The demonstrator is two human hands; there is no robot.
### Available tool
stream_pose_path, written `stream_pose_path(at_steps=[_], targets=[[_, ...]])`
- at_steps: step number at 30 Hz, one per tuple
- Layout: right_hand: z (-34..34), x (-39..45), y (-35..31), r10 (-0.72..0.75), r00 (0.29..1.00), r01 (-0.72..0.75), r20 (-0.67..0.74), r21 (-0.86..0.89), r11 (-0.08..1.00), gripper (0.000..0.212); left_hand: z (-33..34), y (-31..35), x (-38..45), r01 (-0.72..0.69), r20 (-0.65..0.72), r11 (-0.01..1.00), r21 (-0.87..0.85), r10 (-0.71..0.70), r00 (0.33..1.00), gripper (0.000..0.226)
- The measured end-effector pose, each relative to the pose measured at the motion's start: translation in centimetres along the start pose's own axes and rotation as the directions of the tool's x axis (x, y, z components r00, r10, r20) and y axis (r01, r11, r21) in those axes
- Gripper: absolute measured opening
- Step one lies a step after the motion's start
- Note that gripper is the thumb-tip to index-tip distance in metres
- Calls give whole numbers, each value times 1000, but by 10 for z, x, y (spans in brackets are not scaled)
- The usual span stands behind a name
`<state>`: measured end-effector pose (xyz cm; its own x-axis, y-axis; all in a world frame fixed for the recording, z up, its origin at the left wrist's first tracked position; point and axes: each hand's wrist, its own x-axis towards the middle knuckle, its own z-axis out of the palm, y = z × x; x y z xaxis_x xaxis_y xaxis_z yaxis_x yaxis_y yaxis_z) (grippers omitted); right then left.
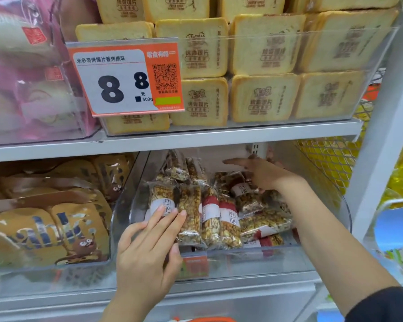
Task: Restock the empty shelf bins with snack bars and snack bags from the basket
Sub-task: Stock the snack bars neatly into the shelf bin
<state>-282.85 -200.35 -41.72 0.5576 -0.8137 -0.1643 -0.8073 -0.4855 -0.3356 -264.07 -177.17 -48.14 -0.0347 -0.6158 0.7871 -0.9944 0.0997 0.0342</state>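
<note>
Left hand (147,242) nearest, fingers straight, pressing front snack bars (189,214) in clear bin (242,259) | right hand (263,173) far, spread, holding nothing | advice: square bars upright, labels forward | basket barely visible.

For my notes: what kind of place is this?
Most likely a snack shop aisle: an orange price tag, clear shelf bins of wrapped snack bars, and toast-shaped packs stacked above.

two hands (147,249), one price tag (126,77), two shelves (172,135)
</note>
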Motion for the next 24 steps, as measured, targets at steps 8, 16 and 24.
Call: stream_pose_path(at_steps=[8,16,24], targets=[[3,-3,8,-87,996,81,-23,-186,979,67,0,1,0,-1,9,1000,22,1,1000,42],[-2,2,25,19,888,-131,-460,-212,968,40,0,1,-2,11,32,999,43,-12,999,47],[22,34,9,80,916,-157,-394,-167,973,31,2,1,-1,-6,-15,999,38,7,1000,43]])
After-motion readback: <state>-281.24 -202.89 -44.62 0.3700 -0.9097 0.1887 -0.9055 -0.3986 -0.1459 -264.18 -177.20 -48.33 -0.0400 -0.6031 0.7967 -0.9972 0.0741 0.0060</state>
